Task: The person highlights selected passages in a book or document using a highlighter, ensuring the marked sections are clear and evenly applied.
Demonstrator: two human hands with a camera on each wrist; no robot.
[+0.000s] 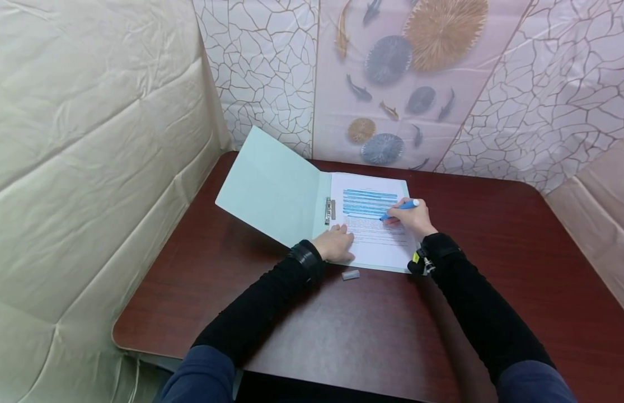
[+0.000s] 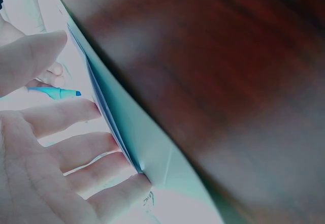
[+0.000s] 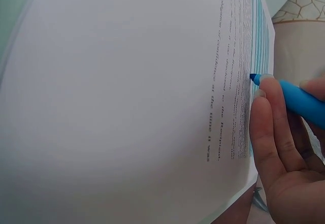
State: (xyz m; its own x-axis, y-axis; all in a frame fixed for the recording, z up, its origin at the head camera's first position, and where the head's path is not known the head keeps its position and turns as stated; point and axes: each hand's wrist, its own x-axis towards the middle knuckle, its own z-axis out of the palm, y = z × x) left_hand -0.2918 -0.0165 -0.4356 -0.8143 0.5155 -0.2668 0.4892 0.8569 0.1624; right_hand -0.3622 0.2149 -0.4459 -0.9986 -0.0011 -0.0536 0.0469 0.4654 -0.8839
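Observation:
A blue highlighter (image 1: 406, 205) is pinched in my right hand (image 1: 416, 219), its tip at the printed sheet (image 1: 372, 254). In the right wrist view the dark blue tip of the highlighter (image 3: 299, 99) meets the edge of the blue-marked lines. Blue strokes cover the upper lines of text; the lines below are unmarked. My left hand (image 1: 336, 244) rests on the sheet's lower left part with its fingers stretched out, as the left wrist view also shows. The sheet lies in an open pale green folder (image 1: 273, 184) with a metal clip (image 1: 327, 211) at its spine.
A small greyish translucent cap (image 1: 350, 275) lies on the brown table (image 1: 312, 330), just in front of the folder. The folder's cover slants up to the left. Patterned cloth (image 1: 263, 73) hangs behind the table, and pale padded fabric (image 1: 90, 168) borders its left side.

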